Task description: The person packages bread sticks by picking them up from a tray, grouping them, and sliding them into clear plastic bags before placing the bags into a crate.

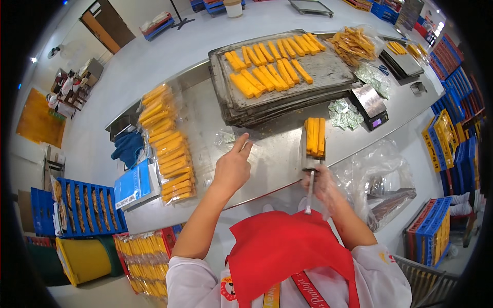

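Note:
My right hand [320, 181], in what looks like a clear plastic glove, grips a metal scoop [310, 178] by its handle. Several yellow bread sticks [315, 135] lie side by side in the scoop, above the steel table's front edge. My left hand [233, 166] reaches over the table with two fingers extended. Its fingertips are at some clear plastic packaging [225, 139]; whether they pinch it is hard to see. Beyond both hands, rows of yellow sticks [271, 75] rest on the top one of a stack of dark baking trays [327, 73].
Filled clear bags of sticks [169, 146] line the table's left side, beside a blue cloth [128, 149] and a blue-and-white box [134, 183]. To the right are small packets [344, 114], a digital scale [369, 104] and a heaped bag [352, 45]. Clear plastic [379, 173] hangs past the front edge.

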The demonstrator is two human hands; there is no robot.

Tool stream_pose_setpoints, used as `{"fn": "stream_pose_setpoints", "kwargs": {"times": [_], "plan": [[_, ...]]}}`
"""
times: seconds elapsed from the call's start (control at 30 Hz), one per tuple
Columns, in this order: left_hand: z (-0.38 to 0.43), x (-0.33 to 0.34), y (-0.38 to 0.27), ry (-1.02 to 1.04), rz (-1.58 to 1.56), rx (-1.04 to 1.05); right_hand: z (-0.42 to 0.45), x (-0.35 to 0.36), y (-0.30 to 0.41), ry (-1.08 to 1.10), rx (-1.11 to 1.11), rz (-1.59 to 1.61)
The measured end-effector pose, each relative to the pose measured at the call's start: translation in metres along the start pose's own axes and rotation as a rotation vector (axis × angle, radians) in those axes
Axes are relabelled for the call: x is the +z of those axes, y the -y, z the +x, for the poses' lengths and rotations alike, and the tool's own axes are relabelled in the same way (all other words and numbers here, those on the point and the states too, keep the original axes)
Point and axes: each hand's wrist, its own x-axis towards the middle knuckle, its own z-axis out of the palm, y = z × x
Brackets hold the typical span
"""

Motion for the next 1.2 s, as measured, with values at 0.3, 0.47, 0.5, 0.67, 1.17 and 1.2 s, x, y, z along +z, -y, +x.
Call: {"fn": "stream_pose_setpoints", "kwargs": {"times": [0.3,0.47,0.5,0.67,1.17,1.2], "plan": [[0.010,0.011,-0.021,0.095,-0.039,-0.052,-0.012,-0.036,0.076,0.135,-0.184,-0.514],[0.016,0.013,-0.041,0.128,-0.103,-0.078,-0.061,-0.001,0.085,0.192,0.000,-0.411],[0.019,0.012,-0.048,0.139,-0.153,-0.074,-0.054,-0.005,0.089,0.194,-0.008,-0.417],[0.019,0.011,-0.057,0.060,-0.158,-0.080,-0.058,-0.004,0.123,0.455,0.047,-0.674],[0.055,0.078,-0.136,0.107,0.141,-0.188,-0.049,-0.010,0.181,0.523,-0.013,-1.274],[0.058,0.084,-0.139,0.108,0.146,-0.165,-0.042,-0.017,0.182,0.510,-0.028,-1.260]]}}
